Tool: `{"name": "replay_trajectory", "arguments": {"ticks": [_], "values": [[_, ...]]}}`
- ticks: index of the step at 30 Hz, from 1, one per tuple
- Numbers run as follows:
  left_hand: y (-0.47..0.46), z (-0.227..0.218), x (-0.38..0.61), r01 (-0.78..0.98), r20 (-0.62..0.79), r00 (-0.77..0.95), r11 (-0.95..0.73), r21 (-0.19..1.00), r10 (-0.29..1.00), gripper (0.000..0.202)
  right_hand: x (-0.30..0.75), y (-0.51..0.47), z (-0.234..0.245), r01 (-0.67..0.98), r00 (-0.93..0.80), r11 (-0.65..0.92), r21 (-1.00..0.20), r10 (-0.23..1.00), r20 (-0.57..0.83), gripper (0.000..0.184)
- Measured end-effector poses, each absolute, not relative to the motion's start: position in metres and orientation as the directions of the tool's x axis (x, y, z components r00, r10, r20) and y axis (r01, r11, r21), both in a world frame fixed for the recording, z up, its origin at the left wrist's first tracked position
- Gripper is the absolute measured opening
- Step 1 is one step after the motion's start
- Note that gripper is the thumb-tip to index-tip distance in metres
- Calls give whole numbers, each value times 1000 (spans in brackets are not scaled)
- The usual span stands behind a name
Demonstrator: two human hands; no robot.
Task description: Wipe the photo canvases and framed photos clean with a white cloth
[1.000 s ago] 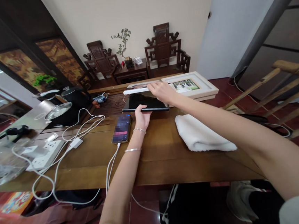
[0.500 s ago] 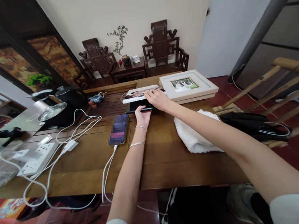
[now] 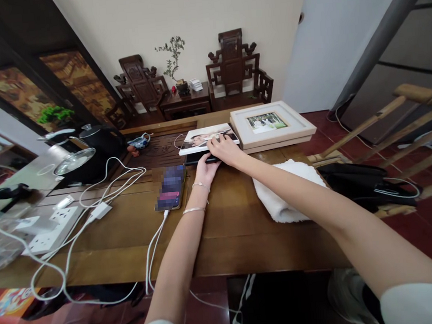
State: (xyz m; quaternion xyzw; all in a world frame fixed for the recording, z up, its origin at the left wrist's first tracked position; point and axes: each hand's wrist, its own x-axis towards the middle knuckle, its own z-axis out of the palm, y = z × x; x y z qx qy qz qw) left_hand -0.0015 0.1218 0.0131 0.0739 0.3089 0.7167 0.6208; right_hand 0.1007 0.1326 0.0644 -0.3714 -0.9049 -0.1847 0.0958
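Observation:
A white-edged photo panel (image 3: 208,132) with a printed picture lies at the table's far middle. Across its near right corner rests my right hand (image 3: 226,149), fingers bent over the top and thumb hidden. Beneath the panel's near edge shows a strip of a flat black thing (image 3: 193,159); its kind is hard to tell. My left hand (image 3: 206,169) grips that black thing at its near edge, its fingers partly hidden under the panel. To their left lies a phone (image 3: 170,187) with a lit screen and a white cable plugged in.
A framed photo (image 3: 273,123) on a box stands right of the panel. A folded white cloth (image 3: 285,201) lies under my right forearm. At left are a power strip (image 3: 53,230), tangled white cables, a glass-lidded pot (image 3: 75,164) and a black kettle (image 3: 102,137).
The photo panel has come down flatter over the black thing, and more of its picture shows. Less of the black thing is visible. Both hands have stayed close together, shifting slightly.

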Motion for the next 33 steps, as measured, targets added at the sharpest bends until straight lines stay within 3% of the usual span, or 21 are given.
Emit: {"name": "replay_trajectory", "arguments": {"ticks": [6, 10, 13, 25, 33], "values": [[101, 18, -4, -818, -364, -131, 107, 565, 922, 25, 94, 129, 63, 748, -663, 633, 199, 709, 241, 48], [88, 18, -3, -700, -433, -204, 178, 692, 878, 22, 100, 140, 73, 695, -718, 696, 181, 683, 134, 40], [83, 16, -2, -654, -474, -220, 232, 720, 853, 19, 108, 153, 82, 653, -756, 740, 164, 650, 75, 35], [107, 20, -4, -661, -511, -237, 248, 708, 826, 43, 122, 190, 82, 601, -798, 793, 101, 603, 18, 50], [116, 33, -14, -704, -486, -54, 312, 638, 872, 46, 124, 187, 82, 604, -796, 797, 34, 605, -37, 47]]}}
